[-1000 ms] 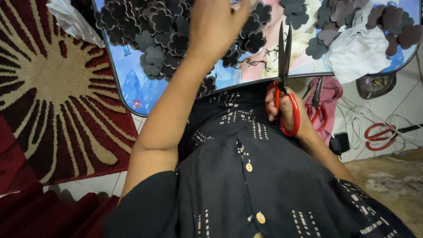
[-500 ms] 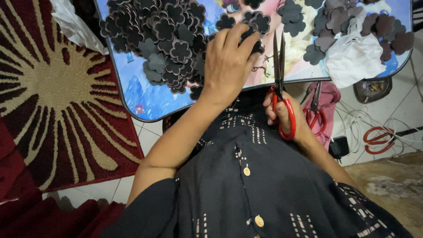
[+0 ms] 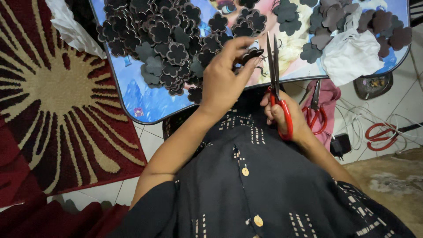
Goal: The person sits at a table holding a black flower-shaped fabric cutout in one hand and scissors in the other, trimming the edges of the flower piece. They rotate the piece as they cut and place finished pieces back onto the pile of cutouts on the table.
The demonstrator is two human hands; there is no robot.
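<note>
My left hand (image 3: 222, 79) pinches a small black foam flower piece (image 3: 252, 54) between thumb and fingers, right beside the scissor blades. My right hand (image 3: 282, 117) grips red-handled scissors (image 3: 275, 75), blades pointing up and nearly closed, close to the piece. Both hands hover over the near edge of a blue cartoon-printed lap table (image 3: 145, 99). A big heap of black flower cutouts (image 3: 163, 42) lies on the table left of my left hand.
Grey flower cutouts (image 3: 379, 24) and a crumpled white cloth (image 3: 350, 55) lie at the table's right end. A second pair of red scissors (image 3: 315, 110) rests on pink cloth below, a third (image 3: 381, 134) on the tiled floor among white cables. A red patterned rug (image 3: 53, 101) lies left.
My left hand pulled back from the flower heap toward me, now holding one black piece beside the blades. The scissors stayed roughly in place in my right hand.
</note>
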